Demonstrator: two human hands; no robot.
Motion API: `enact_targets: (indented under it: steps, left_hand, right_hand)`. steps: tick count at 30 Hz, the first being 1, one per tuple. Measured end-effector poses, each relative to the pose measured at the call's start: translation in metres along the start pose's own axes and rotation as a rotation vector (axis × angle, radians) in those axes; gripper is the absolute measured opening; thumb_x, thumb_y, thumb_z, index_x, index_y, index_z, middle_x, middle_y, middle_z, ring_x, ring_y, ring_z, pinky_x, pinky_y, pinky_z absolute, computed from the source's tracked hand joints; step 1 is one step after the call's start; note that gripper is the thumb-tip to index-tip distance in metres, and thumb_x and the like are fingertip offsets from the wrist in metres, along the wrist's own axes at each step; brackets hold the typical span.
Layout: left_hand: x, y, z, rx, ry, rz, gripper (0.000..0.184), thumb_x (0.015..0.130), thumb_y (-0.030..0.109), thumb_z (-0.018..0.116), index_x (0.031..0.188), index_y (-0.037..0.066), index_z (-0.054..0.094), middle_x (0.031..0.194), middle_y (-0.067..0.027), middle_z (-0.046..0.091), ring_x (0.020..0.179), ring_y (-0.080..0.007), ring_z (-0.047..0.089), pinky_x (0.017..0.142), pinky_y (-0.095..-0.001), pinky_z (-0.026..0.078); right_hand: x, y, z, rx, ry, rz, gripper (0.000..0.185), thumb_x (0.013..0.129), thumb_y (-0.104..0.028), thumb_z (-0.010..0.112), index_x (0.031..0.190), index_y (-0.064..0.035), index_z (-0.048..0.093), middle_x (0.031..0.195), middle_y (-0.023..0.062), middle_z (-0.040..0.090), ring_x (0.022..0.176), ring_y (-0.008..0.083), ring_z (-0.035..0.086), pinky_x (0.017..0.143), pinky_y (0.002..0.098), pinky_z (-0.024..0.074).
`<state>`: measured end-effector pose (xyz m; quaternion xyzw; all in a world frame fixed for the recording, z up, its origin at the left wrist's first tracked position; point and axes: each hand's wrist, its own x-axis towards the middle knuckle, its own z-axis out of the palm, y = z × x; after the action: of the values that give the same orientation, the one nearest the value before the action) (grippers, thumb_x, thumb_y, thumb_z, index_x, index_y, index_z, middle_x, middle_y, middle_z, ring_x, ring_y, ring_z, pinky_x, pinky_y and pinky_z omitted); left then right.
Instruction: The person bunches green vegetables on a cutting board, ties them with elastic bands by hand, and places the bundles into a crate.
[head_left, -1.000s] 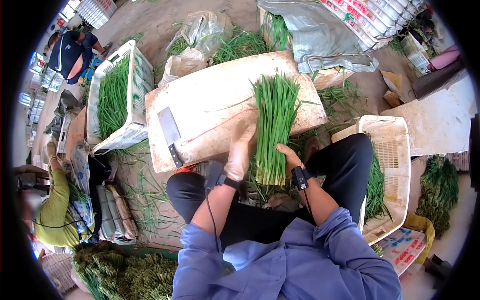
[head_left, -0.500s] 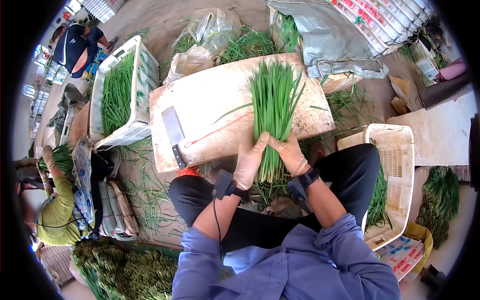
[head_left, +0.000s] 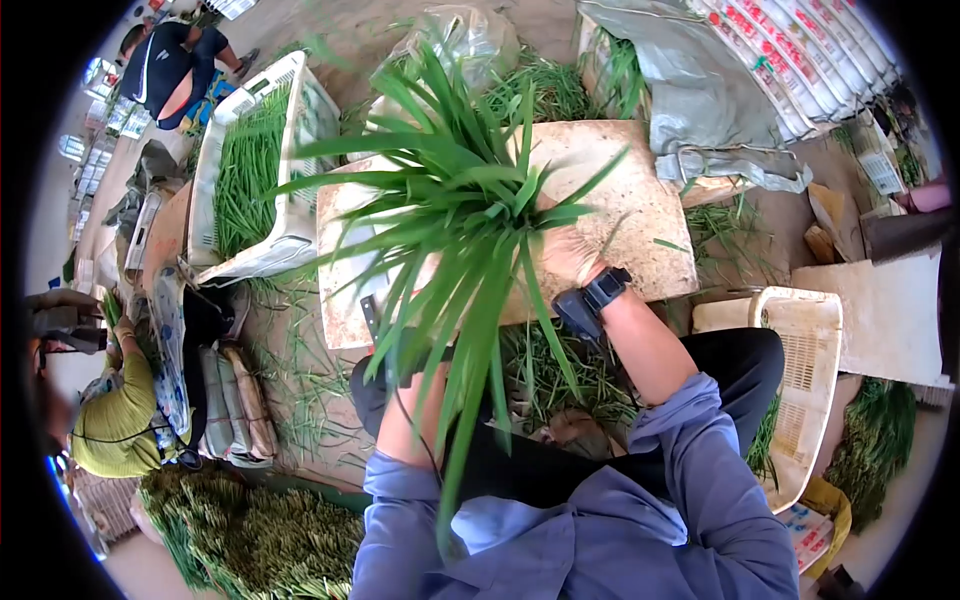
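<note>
A bunch of long green leaves [head_left: 470, 210] stands upright over the pale board [head_left: 640, 200], its tips splayed toward the camera. My right hand [head_left: 572, 252] is wrapped round the right side of the bunch, below the fanned leaves. Leaves cover most of my left hand [head_left: 428, 272], which is on the bunch's left side; its fingers are hidden. The cleaver [head_left: 370, 312] lies on the board's left part, its blade mostly behind the leaves.
A white crate [head_left: 297, 170] of green leaves stands at the left, another crate [head_left: 818, 400] at the right. Cut bundles [head_left: 250, 525] lie at the lower left. A co-worker in a yellow-green top [head_left: 120, 420] sits at the left, another person [head_left: 165, 68] farther back. Plastic sheeting [head_left: 700, 80] covers a box.
The bunch has gone from lying along the board to standing upright, its leaf tips now fanned toward the camera. Both hands have moved up with it over the board.
</note>
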<state>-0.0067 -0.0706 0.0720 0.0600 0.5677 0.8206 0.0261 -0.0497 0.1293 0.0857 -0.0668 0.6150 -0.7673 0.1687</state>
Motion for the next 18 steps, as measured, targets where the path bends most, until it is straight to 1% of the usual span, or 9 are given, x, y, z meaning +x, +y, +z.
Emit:
enact_targets:
  steps: [2, 3, 6, 7, 11, 13, 14, 15, 18]
  left_hand:
    - [0.004, -0.001, -0.007, 0.082, 0.028, -0.054, 0.042, 0.106, 0.008, 0.068, 0.146, 0.003, 0.058, 0.138, -0.0084, 0.065, 0.121, -0.0203, 0.062, 0.1, -0.0349, 0.054]
    - [0.005, -0.001, -0.009, 0.132, 0.039, -0.079, 0.041, 0.106, 0.009, 0.068, 0.145, 0.003, 0.058, 0.137, -0.0082, 0.065, 0.119, -0.0202, 0.063, 0.099, -0.0346, 0.055]
    - [0.014, 0.0, -0.005, 0.26, 0.081, -0.119, 0.04, 0.106, 0.012, 0.068, 0.144, 0.003, 0.059, 0.133, -0.0074, 0.067, 0.115, -0.0201, 0.064, 0.095, -0.0337, 0.056]
    - [0.016, 0.002, -0.004, 0.306, 0.088, -0.135, 0.04, 0.106, 0.012, 0.069, 0.143, 0.003, 0.059, 0.132, -0.0072, 0.067, 0.114, -0.0201, 0.065, 0.094, -0.0334, 0.057]
    - [0.027, 0.001, -0.008, 0.428, 0.077, -0.17, 0.039, 0.106, 0.016, 0.07, 0.141, 0.002, 0.059, 0.127, -0.0063, 0.069, 0.109, -0.02, 0.067, 0.089, -0.0322, 0.058]
    - [0.031, -0.005, -0.025, 0.368, -0.022, -0.159, 0.052, 0.105, 0.009, 0.068, 0.153, 0.001, 0.049, 0.138, -0.0124, 0.066, 0.123, -0.0222, 0.064, 0.104, -0.0332, 0.053]
    - [0.022, -0.012, -0.025, 0.09, 0.018, -0.041, 0.056, 0.105, 0.009, 0.069, 0.155, 0.0, 0.046, 0.14, -0.0146, 0.066, 0.124, -0.022, 0.064, 0.105, -0.0339, 0.053]
    - [0.019, -0.018, -0.034, 0.051, 0.001, -0.079, 0.055, 0.107, 0.007, 0.066, 0.159, 0.003, 0.048, 0.144, -0.0077, 0.065, 0.129, -0.018, 0.061, 0.111, -0.0328, 0.048]
    - [0.016, -0.044, -0.055, 0.39, 0.009, -0.32, 0.059, 0.106, 0.007, 0.064, 0.161, 0.0, 0.044, 0.146, -0.0126, 0.065, 0.131, -0.0215, 0.061, 0.112, -0.0346, 0.048]
  right_hand:
    - [0.014, 0.013, 0.001, -0.357, 0.051, 0.094, 0.065, 0.095, 0.004, 0.074, 0.155, -0.0064, 0.05, 0.137, 0.0078, 0.067, 0.123, 0.0158, 0.063, 0.112, 0.034, 0.0524]
    - [0.024, 0.057, -0.013, -0.053, 0.019, 0.048, 0.063, 0.098, 0.003, 0.07, 0.156, -0.0054, 0.048, 0.141, 0.0103, 0.065, 0.127, 0.0174, 0.061, 0.113, 0.0357, 0.052]
    - [0.028, 0.073, -0.023, 0.204, -0.007, 0.019, 0.06, 0.101, -0.003, 0.07, 0.156, -0.0045, 0.047, 0.149, 0.0128, 0.061, 0.134, 0.0202, 0.059, 0.115, 0.0396, 0.0506]
    - [0.033, 0.072, -0.027, -0.045, -0.045, -0.1, 0.06, 0.101, -0.005, 0.072, 0.156, -0.0048, 0.048, 0.147, 0.0122, 0.062, 0.133, 0.0197, 0.059, 0.115, 0.0393, 0.0507]
    - [0.027, 0.014, -0.007, -0.368, -0.001, -0.076, 0.063, 0.09, -0.027, 0.089, 0.141, -0.0032, 0.062, 0.128, 0.0102, 0.076, 0.116, 0.0199, 0.068, 0.107, 0.0374, 0.0527]
    - [0.02, 0.006, 0.001, -0.37, -0.012, -0.054, 0.057, 0.091, -0.029, 0.088, 0.138, -0.0037, 0.066, 0.126, 0.011, 0.076, 0.115, 0.0208, 0.068, 0.105, 0.0378, 0.0531]
    - [0.015, 0.002, 0.007, -0.36, -0.018, -0.031, 0.056, 0.092, -0.03, 0.087, 0.136, -0.0039, 0.066, 0.126, 0.0111, 0.076, 0.115, 0.0207, 0.068, 0.105, 0.0378, 0.0533]
    - [0.012, 0.002, 0.012, -0.35, -0.023, -0.008, 0.054, 0.093, -0.03, 0.087, 0.135, -0.004, 0.067, 0.125, 0.0113, 0.076, 0.115, 0.0206, 0.068, 0.104, 0.0378, 0.0535]
    - [0.017, 0.052, 0.015, -0.324, 0.045, 0.063, 0.055, 0.091, -0.034, 0.087, 0.133, -0.004, 0.067, 0.127, 0.0157, 0.075, 0.119, 0.0268, 0.07, 0.104, 0.0394, 0.0536]
